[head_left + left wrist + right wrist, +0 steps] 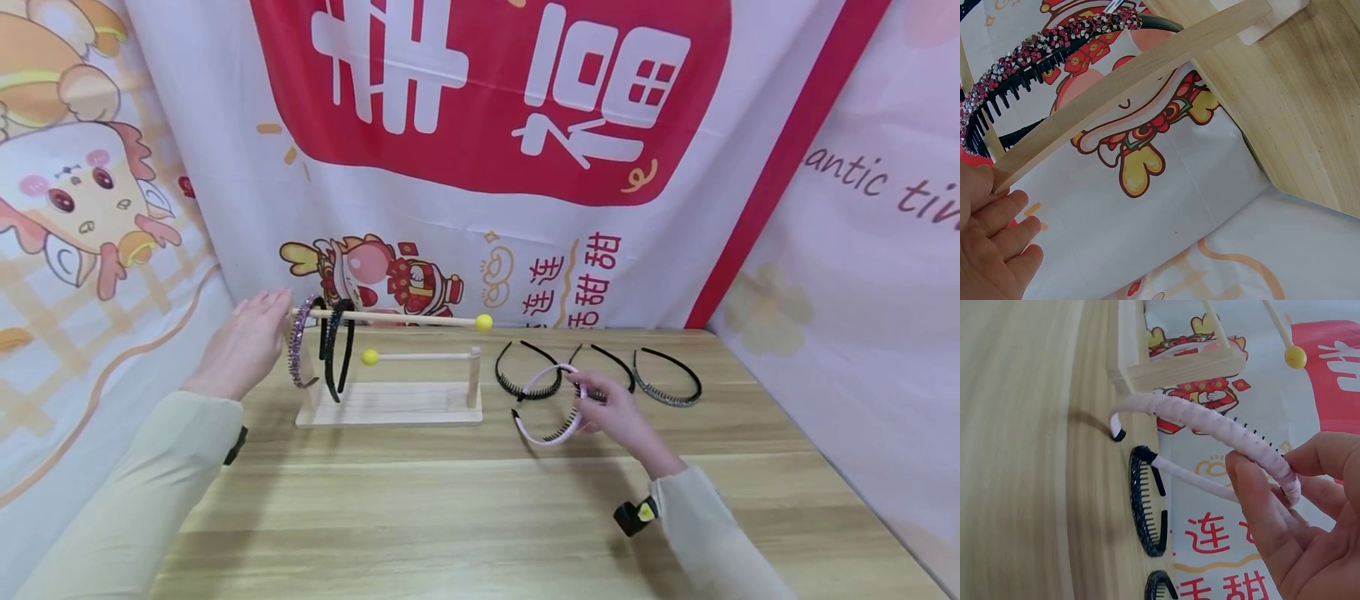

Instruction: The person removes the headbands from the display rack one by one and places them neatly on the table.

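Observation:
My right hand (611,410) pinches a pale pink headband (1210,422) between thumb and fingers, raised above the tabletop. The headband has a padded band, small dark teeth and black end tips. At the left, my left hand (243,343) holds the top end of an upright post (1129,81) of the wooden headband stand (390,408). A purple glittery headband (297,342) and a black headband (330,350) hang on the stand's upper rod (420,319), next to that hand. The left wrist view shows one beaded headband (1041,53) close up, with black teeth.
Three dark toothed headbands lie at the back right: one (525,392) behind the pink one, one (618,367) partly behind my right hand, one (667,398) farther right. Yellow balls (483,322) cap the stand's rods. Printed cloths (465,183) hang behind the wooden table (420,517).

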Demonstrator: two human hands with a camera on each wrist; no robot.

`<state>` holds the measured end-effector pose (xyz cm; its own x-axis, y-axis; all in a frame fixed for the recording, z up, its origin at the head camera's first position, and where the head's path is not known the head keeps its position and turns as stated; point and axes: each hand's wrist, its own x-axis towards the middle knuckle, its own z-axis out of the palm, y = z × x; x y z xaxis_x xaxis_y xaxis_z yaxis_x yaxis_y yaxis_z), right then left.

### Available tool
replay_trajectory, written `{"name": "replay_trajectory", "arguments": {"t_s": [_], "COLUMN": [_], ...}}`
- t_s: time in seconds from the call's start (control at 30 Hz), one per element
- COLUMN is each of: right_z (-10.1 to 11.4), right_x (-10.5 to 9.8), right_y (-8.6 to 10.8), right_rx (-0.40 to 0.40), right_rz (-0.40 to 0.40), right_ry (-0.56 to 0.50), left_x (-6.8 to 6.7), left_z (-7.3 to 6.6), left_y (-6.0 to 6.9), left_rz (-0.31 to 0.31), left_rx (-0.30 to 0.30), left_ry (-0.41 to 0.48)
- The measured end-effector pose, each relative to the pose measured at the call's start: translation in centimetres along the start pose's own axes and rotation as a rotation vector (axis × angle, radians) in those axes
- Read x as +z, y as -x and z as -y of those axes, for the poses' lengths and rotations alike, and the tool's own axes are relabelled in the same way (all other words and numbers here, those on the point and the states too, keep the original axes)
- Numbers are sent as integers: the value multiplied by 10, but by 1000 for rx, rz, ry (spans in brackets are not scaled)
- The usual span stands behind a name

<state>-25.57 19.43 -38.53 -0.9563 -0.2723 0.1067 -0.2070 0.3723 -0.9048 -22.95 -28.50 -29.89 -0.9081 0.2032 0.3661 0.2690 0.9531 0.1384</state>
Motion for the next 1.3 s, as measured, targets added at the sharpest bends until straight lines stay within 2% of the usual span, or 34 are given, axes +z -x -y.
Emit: {"name": "replay_trajectory", "arguments": {"t_s": [0.2,0.5,0.73,0.87,1.3], "right_z": [-5,-19,-31,-36,-39], "right_x": [-6,-10,-2,5,10], "right_y": [8,21,28,31,36], "right_rx": [37,113,191,209,232], "right_rz": [48,290,445,470,451], "right_ry": [82,99,114,147,142], "left_x": [0,1,2,1,1], "left_z": [0,0,0,0,1], "left_y": [-1,-2,-2,-2,0], "left_rz": [-1,-9,-33,-23,-11], "left_rx": [0,9,23,18,9], "left_ry": [4,1,-8,1,2]}}
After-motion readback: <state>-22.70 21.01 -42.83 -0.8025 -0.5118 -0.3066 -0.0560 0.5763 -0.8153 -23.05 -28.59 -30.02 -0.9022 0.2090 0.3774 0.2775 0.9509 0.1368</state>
